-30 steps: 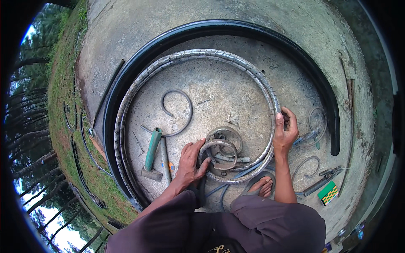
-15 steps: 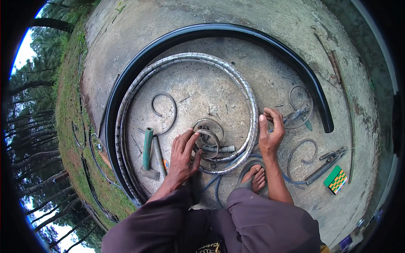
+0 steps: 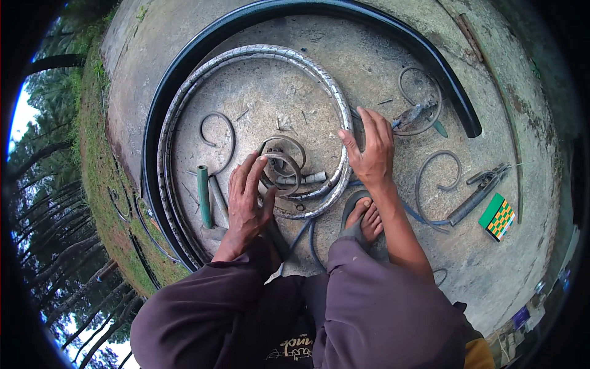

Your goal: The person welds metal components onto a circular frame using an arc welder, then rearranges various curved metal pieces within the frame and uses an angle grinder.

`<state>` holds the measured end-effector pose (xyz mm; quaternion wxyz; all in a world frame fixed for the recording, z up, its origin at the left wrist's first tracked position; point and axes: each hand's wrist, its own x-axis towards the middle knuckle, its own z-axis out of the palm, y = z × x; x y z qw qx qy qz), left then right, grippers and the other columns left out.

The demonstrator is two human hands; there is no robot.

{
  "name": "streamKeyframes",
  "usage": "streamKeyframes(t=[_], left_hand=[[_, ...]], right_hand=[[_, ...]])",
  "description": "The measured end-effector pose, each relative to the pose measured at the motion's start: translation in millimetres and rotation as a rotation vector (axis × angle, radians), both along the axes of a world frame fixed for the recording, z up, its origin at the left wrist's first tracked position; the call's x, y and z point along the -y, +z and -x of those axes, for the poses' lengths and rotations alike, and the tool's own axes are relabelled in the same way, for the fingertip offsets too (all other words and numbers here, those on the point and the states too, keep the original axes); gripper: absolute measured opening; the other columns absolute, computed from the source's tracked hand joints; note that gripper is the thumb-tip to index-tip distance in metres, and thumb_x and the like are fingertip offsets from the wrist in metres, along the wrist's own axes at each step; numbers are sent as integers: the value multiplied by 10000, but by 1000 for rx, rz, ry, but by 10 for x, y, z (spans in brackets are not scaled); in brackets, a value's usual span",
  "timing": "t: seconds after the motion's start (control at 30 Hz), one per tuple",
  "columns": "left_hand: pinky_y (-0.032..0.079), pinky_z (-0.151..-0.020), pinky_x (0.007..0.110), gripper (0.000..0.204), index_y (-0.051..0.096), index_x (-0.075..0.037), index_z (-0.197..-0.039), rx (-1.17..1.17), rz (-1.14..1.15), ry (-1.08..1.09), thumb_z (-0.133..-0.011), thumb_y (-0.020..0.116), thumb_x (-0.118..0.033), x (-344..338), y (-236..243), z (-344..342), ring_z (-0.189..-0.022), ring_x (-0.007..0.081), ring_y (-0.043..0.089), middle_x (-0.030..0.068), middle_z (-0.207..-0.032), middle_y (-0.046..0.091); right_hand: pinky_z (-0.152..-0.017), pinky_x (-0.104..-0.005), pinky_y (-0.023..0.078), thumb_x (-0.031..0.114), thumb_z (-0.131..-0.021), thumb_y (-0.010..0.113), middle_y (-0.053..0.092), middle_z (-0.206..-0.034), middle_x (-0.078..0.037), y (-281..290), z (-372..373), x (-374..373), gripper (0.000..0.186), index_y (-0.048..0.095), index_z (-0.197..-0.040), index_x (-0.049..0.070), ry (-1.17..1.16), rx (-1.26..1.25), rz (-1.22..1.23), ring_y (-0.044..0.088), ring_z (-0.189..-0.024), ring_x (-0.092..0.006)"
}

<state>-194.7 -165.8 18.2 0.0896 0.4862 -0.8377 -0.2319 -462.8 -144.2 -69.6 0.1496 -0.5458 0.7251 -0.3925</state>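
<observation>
My left hand (image 3: 246, 197) reaches over a small curled metal strip (image 3: 290, 184), its fingers stretched and its thumb apart. Its fingertips are at the strip's left edge; whether they press on it I cannot tell. The strip stands around a dark lump, with a short grey tube (image 3: 307, 178) beside it. My right hand (image 3: 373, 147) is raised with fingers spread, over the right side of a large silver hoop (image 3: 340, 104), holding nothing. Left of my left hand, a hammer with a green handle (image 3: 204, 197) stands on its head beside a grey rod (image 3: 219, 200).
A thick black curved tube (image 3: 458, 92) arcs around the hoop. Scroll-bent rods (image 3: 233, 138) lie about. At right are an electrode holder (image 3: 476, 197) with a blue cable, a green and yellow checkered box (image 3: 496, 218) and a clamp-like tool (image 3: 416, 114). My sandalled foot (image 3: 369, 221) is close by.
My right hand has moved left and inward, over the hoop's edge, its fingers spreading. My left hand stays by the curled strip. The whole view has shifted, with things now higher in it.
</observation>
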Motion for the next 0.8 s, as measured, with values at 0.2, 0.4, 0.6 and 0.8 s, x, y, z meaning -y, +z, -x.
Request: streamKeyframes(t=[0.2,0.4,0.6,0.8], left_hand=[[342,-1148,489,791,367,-69,-1512,-58,-136,68,-816,743,-86,130,-255,69,-1390,410,394,223,-1530,369],[334,-1157,496,586,512,-94,-1419,-5,-65,-136,-851,657,-69,460,-594,-70,-1381,361,451,168,-1518,453],[406,-1127,470,404,658,-61,-1176,-119,-31,-212,-777,640,1,522,-747,-237,-1339,355,515,148,-1466,530],[445,-1116,433,452,629,-25,-1191,-169,-124,-236,-749,616,67,553,-710,-305,-1405,371,439,178,-1502,479]], right_hand=[[-1094,-511,352,324,-849,748,573,-1274,-236,-176,-137,241,642,534,-1331,-44,-29,-84,-96,492,-1261,-393],[-1097,-511,363,138,-884,659,574,-1268,-260,-202,-235,304,473,544,-1290,-73,-72,-103,-114,490,-1273,-404],[-1123,-518,351,85,-887,616,563,-1308,-281,-160,-302,231,471,528,-1310,-103,-70,-156,-116,482,-1298,-430],[-1141,-526,331,92,-900,600,558,-1330,-277,-102,-366,231,475,517,-1326,-101,-68,-194,-129,481,-1310,-432]])
